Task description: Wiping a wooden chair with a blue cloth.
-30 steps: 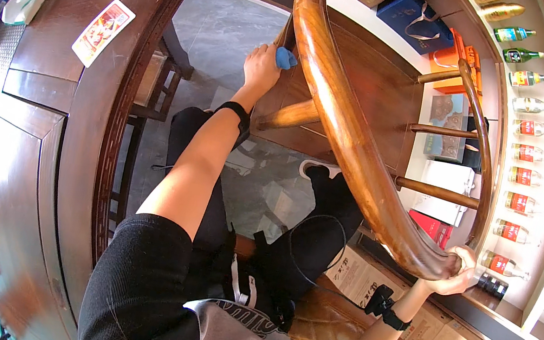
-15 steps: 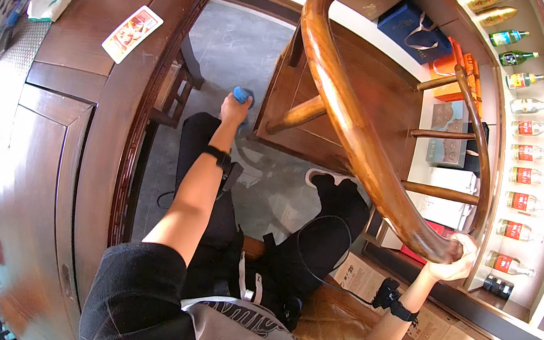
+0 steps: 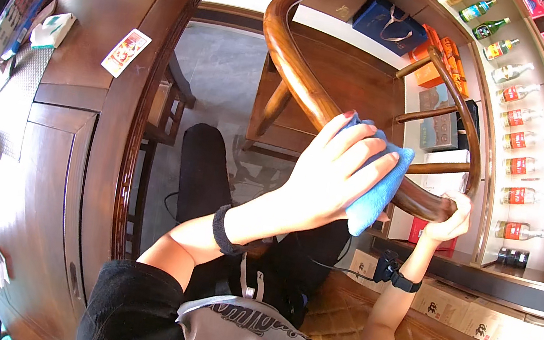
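A wooden chair stands in front of me, with its curved, glossy brown armrest (image 3: 299,67) sweeping across the middle of the view. My left hand (image 3: 336,166) presses a blue cloth (image 3: 380,194) onto that rail, fingers spread over the fabric and bent round the wood. The cloth hides part of the rail. My right hand (image 3: 451,216) grips the rail's near right end, fingers wrapped round it. Below the rail lies the chair's flat wooden seat (image 3: 331,65); round spindles join the rail and seat.
At left stands a dark wooden desk (image 3: 71,92) with a playing-card-like printed card (image 3: 125,53) on it. Shelves at right hold several bottles (image 3: 525,166). Gift boxes and a dark blue bag (image 3: 388,26) sit behind the chair. A tan quilted seat (image 3: 341,316) is below me.
My left hand has come up from low beside the chair and now lays the blue cloth on the armrest. My right hand still grips the rail's end; the view has shifted slightly.
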`<state>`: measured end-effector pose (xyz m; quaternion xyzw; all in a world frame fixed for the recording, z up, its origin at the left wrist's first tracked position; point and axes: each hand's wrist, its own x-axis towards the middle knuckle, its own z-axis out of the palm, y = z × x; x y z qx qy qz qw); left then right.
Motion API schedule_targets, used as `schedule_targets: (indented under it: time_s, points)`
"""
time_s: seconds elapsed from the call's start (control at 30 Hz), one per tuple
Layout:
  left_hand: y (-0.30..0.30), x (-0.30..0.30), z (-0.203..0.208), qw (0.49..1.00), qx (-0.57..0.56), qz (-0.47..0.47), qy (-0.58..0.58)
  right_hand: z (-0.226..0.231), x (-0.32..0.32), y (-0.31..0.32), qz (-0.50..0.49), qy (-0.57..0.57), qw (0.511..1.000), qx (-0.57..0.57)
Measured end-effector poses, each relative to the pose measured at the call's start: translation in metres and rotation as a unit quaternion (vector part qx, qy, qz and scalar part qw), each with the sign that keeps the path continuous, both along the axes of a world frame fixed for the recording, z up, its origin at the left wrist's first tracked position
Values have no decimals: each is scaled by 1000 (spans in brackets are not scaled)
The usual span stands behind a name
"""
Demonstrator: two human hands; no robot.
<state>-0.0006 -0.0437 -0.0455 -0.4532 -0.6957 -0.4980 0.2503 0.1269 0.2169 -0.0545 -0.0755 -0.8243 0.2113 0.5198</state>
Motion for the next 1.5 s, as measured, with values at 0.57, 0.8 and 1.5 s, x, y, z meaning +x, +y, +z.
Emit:
schedule_targets:
  time_s: [0.57, 0.8, 1.5]
  points:
    - [-33, -212, -66, 958, 198, -68, -196, 4, -4, -11, 8, 6, 1000, -10]
    - [-50, -322, -100, 903, 168, -104, -380, 2, -18, -17, 23, 50, 998, 29]
    - [1, -60, 6, 996, -12, -19, 88, 4, -5, -2, 17, -7, 994, 111]
